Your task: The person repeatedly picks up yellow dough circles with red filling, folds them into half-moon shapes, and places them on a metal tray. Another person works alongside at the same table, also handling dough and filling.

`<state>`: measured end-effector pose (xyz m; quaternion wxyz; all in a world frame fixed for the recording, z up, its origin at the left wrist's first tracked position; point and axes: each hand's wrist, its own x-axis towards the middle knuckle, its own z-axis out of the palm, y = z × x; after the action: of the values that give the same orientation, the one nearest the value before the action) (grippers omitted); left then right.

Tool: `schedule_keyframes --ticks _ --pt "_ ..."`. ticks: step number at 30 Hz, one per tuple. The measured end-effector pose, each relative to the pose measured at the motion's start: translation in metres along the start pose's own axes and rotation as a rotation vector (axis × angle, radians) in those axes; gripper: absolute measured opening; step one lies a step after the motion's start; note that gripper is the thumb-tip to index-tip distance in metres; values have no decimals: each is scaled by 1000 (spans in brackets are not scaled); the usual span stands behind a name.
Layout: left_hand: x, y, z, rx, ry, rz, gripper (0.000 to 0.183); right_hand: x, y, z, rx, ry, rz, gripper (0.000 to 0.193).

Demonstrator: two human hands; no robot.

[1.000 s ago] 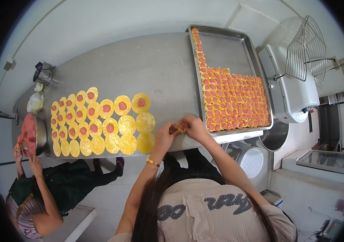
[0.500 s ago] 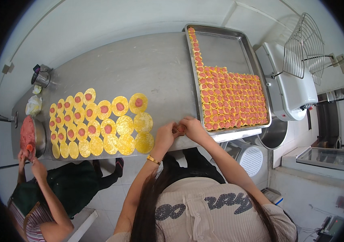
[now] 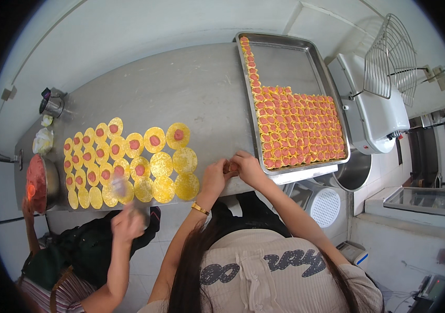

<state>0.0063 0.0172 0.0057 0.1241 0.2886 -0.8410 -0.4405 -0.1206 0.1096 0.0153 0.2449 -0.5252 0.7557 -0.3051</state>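
At the front edge of the steel table, my left hand (image 3: 214,178) and my right hand (image 3: 249,169) meet, fingers closed around a small meat-filled dumpling (image 3: 232,167). Most of it is hidden by the fingers. Just right of my hands lies a large metal tray (image 3: 291,57). Its near part is packed with rows of open-topped yellow dumplings (image 3: 303,130), pink meat showing, and one column runs up its left side. To the left, round yellow wrappers (image 3: 186,186) lie in rows; many carry a dab of pink filling (image 3: 178,134), and the nearer ones are bare.
At the left, a co-worker's hand (image 3: 128,221) reaches over the wrappers with a blurred tool. Their other hand is by a metal bowl (image 3: 51,183) of pink meat. A metal jug (image 3: 54,104) stands behind. A white machine (image 3: 371,104) and a wire guard (image 3: 389,60) are at right.
The co-worker's hand has swung right from the meat bowl to over the near wrappers. My hands stay almost where they were, still around the dumpling.
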Motion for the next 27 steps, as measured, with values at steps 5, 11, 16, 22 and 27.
schedule_keyframes --ticks 5,11,16,22,27 --pt "-1 1 0 -123 11 -11 27 -6 2 2 -74 171 -27 26" --pt "6 -1 3 -98 21 -23 29 0 4 1 -18 30 -24 36" --pt "9 -7 5 -174 0 -55 30 -3 3 -2 -133 246 -75 32" --pt "8 -10 1 -39 68 65 29 0 1 0 -46 71 58 35" --pt "9 -9 1 5 14 6 28 -1 0 0 -41 186 20 31"
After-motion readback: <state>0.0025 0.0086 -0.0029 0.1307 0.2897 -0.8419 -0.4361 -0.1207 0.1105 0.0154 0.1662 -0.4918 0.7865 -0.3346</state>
